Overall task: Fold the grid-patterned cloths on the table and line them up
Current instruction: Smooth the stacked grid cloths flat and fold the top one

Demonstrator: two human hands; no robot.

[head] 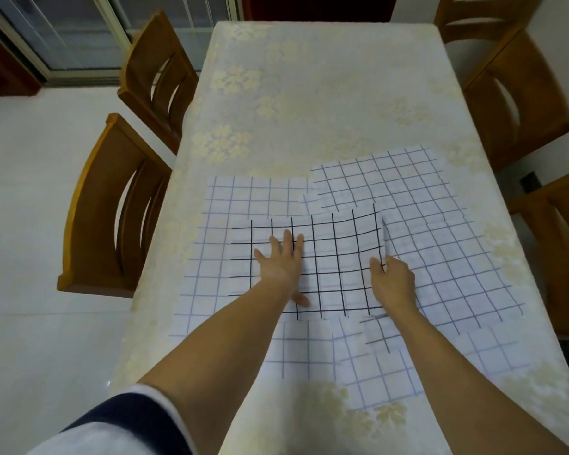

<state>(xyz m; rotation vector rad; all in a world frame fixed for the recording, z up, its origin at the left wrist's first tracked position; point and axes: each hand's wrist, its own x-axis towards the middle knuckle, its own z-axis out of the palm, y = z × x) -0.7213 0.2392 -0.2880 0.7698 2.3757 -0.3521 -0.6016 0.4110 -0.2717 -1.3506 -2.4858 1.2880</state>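
grid-patterned cloths cover floral table between chairs, left hand spread, right hand pinching one.

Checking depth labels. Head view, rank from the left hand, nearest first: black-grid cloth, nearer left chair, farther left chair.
1. black-grid cloth, under the left hand.
2. nearer left chair, left of the table.
3. farther left chair, left, further back.

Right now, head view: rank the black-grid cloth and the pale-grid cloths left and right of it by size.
Largest: right pale-grid cloth.
Next: left pale-grid cloth, partly covered, so its lead over the last is unsure.
Smallest: black-grid cloth.
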